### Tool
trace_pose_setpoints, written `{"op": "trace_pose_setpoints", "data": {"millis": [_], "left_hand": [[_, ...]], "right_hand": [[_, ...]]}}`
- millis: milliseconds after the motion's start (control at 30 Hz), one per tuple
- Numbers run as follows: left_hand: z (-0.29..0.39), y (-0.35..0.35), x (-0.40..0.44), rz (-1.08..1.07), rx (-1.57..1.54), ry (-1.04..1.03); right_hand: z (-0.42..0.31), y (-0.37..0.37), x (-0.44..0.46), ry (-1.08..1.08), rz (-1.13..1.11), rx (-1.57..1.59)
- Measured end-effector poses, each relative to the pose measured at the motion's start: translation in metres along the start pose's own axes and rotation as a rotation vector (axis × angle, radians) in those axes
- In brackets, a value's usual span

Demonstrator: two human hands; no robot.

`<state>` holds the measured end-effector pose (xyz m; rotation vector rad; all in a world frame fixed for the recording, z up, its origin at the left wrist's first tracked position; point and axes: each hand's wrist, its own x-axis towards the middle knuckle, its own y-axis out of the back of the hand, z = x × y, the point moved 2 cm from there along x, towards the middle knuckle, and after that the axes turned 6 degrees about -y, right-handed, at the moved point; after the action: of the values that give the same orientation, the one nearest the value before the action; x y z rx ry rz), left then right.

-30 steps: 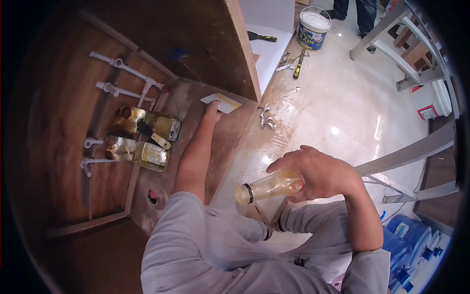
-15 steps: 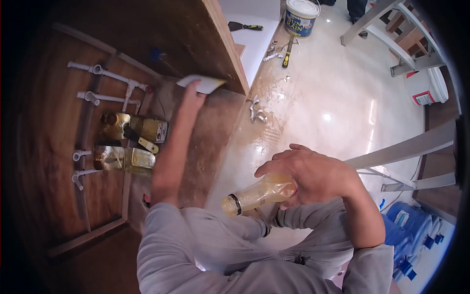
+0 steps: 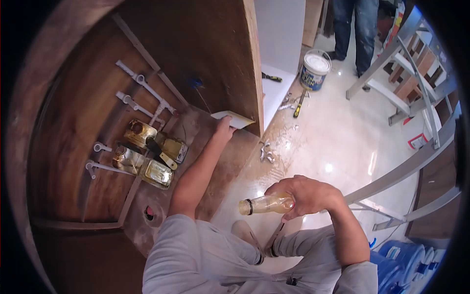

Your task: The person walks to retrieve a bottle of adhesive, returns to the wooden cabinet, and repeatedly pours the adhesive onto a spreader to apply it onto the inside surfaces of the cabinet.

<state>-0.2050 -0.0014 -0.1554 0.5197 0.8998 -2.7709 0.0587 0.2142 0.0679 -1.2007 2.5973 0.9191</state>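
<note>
My left hand (image 3: 224,128) grips a thin white flat sheet (image 3: 241,120) with a yellowish edge, held against the lower part of a dark wooden panel (image 3: 215,59). In my right hand (image 3: 309,195) is a clear plastic bottle (image 3: 268,205), tipped on its side with its uncapped mouth pointing left. A dark ring circles its neck, and some yellowish liquid appears inside. To the left of my left arm, a putty knife (image 3: 166,158) with a cream handle lies across amber-stained containers (image 3: 156,174).
White pipes (image 3: 147,88) stick out from the cabinet's back wall. On the floor are a paint bucket (image 3: 315,73), a yellow-and-black scraper (image 3: 298,108) and curled scraps (image 3: 267,153). A ladder (image 3: 401,157) and blue water jugs (image 3: 404,255) stand right. A person's legs (image 3: 355,34) show behind.
The camera view has shifted, so the scene sits lower and further right. The sheet stays at the panel in my left hand; the bottle in my right hand is now closer to level.
</note>
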Motion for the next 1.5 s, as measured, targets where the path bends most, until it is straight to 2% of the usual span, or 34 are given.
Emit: {"op": "trace_pose_setpoints", "data": {"millis": [167,233,333,367,433,500,600,700,733,867,967,1033,1100,1233,1400,1433,1500], "left_hand": [[0.154,-0.091,-0.063,-0.108,-0.019,-0.148],[0.227,-0.137,-0.107,-0.246,0.063,-0.296],[0.319,-0.185,-0.163,-0.455,-0.144,-0.498],[0.345,-0.189,-0.159,-0.434,-0.303,-0.426],[0.371,-0.168,-0.15,-0.558,-0.443,-0.551],[0.365,-0.126,-0.12,-0.364,-0.251,-0.551],[0.323,-0.068,-0.122,-0.167,-0.131,-0.607],[0.295,-0.009,-0.095,0.056,0.06,-0.705],[0.291,-0.001,-0.094,0.178,0.257,-0.795],[0.303,0.016,-0.064,0.445,0.808,-0.96],[0.327,-0.023,-0.065,0.4,0.952,-1.097],[0.34,-0.047,-0.057,0.407,0.959,-1.105],[0.355,-0.043,0.021,0.381,0.941,-1.157],[0.358,-0.069,0.052,0.493,1.036,-1.195],[0.308,-0.126,-0.027,0.324,1.211,-1.225],[0.301,-0.118,-0.043,0.298,1.247,-1.239],[0.271,-0.076,-0.074,0.073,1.274,-1.157]], "right_hand": [[-0.004,-0.008,0.0,0.001,-0.048,-0.052],[-0.007,-0.012,-0.002,0.023,-0.052,-0.074],[-0.011,-0.014,-0.003,0.067,-0.024,-0.106],[-0.015,-0.011,-0.004,0.065,-0.022,-0.099],[-0.02,-0.007,-0.008,0.065,-0.011,-0.101],[-0.019,-0.005,-0.012,0.072,0.008,-0.107],[-0.012,-0.003,-0.017,-0.063,-0.014,-0.155],[-0.009,-0.001,-0.017,-0.028,0.01,-0.149],[-0.009,0.0,-0.017,-0.011,0.016,-0.144],[0.0,-0.004,-0.014,0.06,0.036,-0.109],[-0.005,0.0,-0.008,0.005,-0.008,-0.039],[-0.004,0.002,-0.003,0.021,-0.004,-0.029],[-0.002,0.005,0.003,0.041,-0.012,-0.005],[0.004,0.007,0.015,-0.029,-0.062,0.016],[0.006,0.013,0.023,-0.049,-0.079,0.011],[0.005,0.014,0.028,-0.033,-0.086,0.014],[0.009,0.017,0.04,-0.014,-0.103,0.037]]}}
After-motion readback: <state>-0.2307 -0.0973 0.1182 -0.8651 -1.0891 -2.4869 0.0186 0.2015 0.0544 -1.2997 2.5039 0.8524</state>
